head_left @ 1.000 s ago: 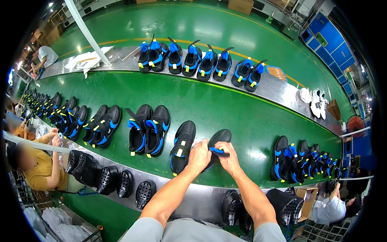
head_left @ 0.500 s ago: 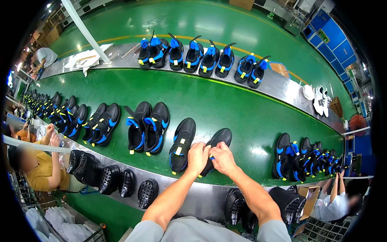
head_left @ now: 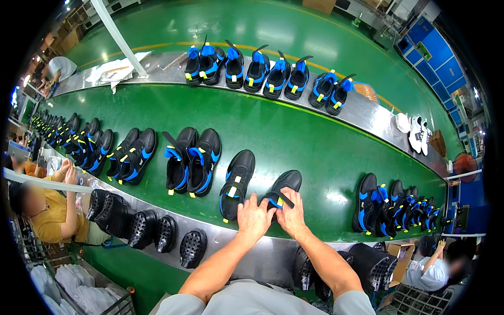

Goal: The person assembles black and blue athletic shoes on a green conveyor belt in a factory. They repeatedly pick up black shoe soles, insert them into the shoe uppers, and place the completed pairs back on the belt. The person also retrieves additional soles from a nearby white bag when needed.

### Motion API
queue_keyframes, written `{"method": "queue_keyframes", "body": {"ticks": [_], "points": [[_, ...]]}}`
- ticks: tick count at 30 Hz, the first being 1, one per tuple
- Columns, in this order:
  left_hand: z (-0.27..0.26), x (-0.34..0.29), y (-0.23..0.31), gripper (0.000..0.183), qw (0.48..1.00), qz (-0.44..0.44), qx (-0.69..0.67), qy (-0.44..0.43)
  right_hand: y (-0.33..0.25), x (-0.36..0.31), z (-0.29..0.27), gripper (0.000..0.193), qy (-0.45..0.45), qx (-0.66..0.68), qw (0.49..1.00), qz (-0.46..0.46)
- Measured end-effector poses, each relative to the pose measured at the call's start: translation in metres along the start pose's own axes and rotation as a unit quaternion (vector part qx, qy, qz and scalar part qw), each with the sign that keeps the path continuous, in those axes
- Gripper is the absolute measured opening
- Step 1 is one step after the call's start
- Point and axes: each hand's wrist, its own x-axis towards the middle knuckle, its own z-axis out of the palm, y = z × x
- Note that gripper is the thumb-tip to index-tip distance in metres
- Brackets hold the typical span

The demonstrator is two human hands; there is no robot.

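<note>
A black shoe [head_left: 287, 181] with a yellow tab lies on the green belt in front of me, toe pointing away. My left hand [head_left: 254, 218] is closed at the left side of its opening, the thumb near the tongue. My right hand [head_left: 292, 214] grips the right side, where a short black strap [head_left: 286, 199] stands up by the fingers. Both hands hide the heel. Just left of it, apart from my hands, lies a similar black shoe [head_left: 241, 168] with its strap lying across the top.
More black-and-blue shoes [head_left: 205, 157] line the belt [head_left: 315, 142] at left, others [head_left: 367, 199] at right. Several stand on the far metal ledge [head_left: 168, 73], with white shoes [head_left: 417, 134] farther along. Black shoe lasts [head_left: 193, 248] sit on the near ledge. Co-workers are at both sides.
My left hand has shifted a little left and nearer to me, and my hands have parted slightly. The strap of the shoe now sticks up beside my right hand.
</note>
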Motion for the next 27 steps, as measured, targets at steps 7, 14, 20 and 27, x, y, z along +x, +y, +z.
{"method": "queue_keyframes", "body": {"ticks": [7,14,20,27], "points": [[0.006,0.006,0.002,0.037,0.999,-0.001,-0.041,-0.009,0.007,-0.009,-0.002,0.052,-0.004,0.040,0.999,-0.003],[0.004,0.030,-0.036,0.012,0.975,0.171,0.082,-0.116,0.015,-0.005,-0.013,0.051,-0.052,-0.005,0.998,-0.024],[0.028,0.008,-0.021,0.018,0.982,0.071,0.104,-0.139,0.012,0.010,0.005,0.047,-0.034,-0.035,0.999,-0.020],[-0.028,-0.051,-0.019,0.024,0.989,0.122,-0.048,-0.061,0.003,0.003,0.014,0.042,0.002,-0.047,0.999,-0.010]]}}
